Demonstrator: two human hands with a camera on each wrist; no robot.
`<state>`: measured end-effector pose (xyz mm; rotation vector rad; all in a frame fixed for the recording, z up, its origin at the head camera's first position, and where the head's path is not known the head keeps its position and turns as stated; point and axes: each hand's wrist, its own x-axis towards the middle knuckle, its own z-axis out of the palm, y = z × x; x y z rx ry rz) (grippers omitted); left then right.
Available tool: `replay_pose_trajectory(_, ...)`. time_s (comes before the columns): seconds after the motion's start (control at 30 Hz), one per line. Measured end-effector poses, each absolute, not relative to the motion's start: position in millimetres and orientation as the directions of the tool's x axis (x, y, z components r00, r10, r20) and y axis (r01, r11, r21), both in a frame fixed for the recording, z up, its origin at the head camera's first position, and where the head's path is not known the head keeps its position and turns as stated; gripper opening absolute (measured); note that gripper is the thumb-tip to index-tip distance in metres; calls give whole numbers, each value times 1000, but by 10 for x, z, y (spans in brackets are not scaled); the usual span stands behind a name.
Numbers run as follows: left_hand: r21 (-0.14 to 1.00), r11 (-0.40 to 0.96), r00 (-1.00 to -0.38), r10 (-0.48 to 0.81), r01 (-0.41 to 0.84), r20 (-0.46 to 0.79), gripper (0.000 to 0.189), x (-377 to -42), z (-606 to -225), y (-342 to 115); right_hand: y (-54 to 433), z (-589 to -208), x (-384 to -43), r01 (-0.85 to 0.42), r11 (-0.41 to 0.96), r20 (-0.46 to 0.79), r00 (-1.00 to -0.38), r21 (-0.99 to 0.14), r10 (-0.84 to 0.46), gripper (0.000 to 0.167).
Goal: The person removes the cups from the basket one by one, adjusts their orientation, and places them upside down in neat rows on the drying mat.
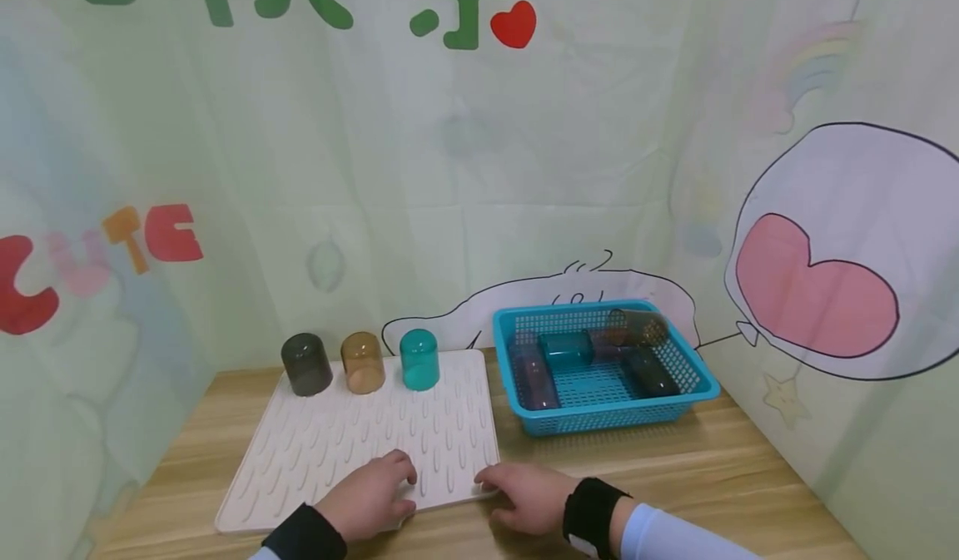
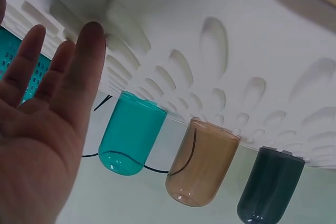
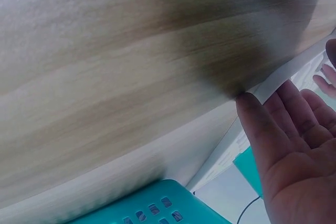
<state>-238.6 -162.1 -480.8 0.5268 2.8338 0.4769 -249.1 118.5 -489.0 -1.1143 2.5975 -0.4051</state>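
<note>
My left hand (image 1: 370,493) is over the front edge of the white ridged mat (image 1: 322,460), its fingers loosely bent and holding nothing. At the mat's front right corner is my right hand (image 1: 535,493), fingertips right at the edge. Along the mat's back edge stand three cups, upside down in a row: a dark grey cup (image 1: 305,365), an amber cup (image 1: 363,364) and a teal cup (image 1: 419,360). In the left wrist view the teal cup (image 2: 131,135) is nearest the left fingers. The right wrist view has the right hand (image 3: 294,145) with fingers extended along the mat's edge.
A blue perforated basket (image 1: 607,414) stands right of the mat on the wooden table (image 1: 599,452). Several tinted cups lie in it, among them a teal cup (image 1: 565,349) and a dark cup (image 1: 650,373). A printed curtain (image 1: 584,144) hangs close behind.
</note>
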Motion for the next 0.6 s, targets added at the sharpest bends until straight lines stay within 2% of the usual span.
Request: replay_pose_trajectory(0.6,305,886,-901,407,349,-153,20,-2334,-4870,-1612,1179,-4893,-2493,-653,663,-157,-659,-367,-736,42)
